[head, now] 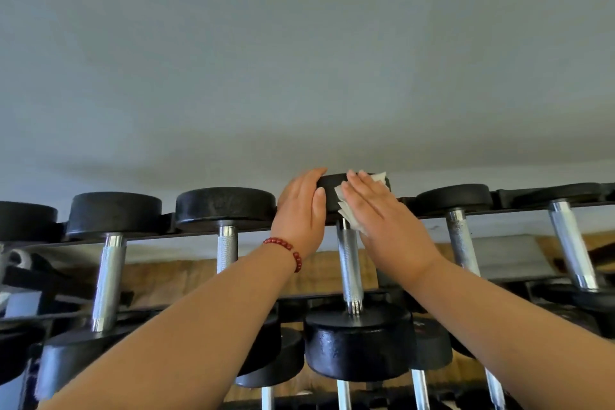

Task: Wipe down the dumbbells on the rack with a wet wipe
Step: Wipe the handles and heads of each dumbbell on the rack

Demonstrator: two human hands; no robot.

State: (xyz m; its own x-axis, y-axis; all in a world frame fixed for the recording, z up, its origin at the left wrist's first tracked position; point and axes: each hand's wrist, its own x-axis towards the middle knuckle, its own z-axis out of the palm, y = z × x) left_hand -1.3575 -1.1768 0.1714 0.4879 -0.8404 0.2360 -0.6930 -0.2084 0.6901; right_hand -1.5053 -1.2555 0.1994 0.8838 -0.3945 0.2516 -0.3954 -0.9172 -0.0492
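Observation:
A row of black round-headed dumbbells with chrome handles lies across the rack's rails (199, 232). The middle dumbbell (349, 263) points away from me, its near head low and its far head (331, 185) up by the wall. My left hand (301, 210), a red bead bracelet on its wrist, cups the left side of that far head. My right hand (379, 213) lies flat on the head's right side and presses a white wet wipe (347, 215) against it. Bits of the wipe stick out past the fingers and under the palm.
More dumbbells lie on either side, at left (226, 206) and right (454, 198). A lower tier of dumbbells (279, 363) sits beneath my forearms. A grey wall (299, 60) rises directly behind the rack. Wood flooring shows between the rails.

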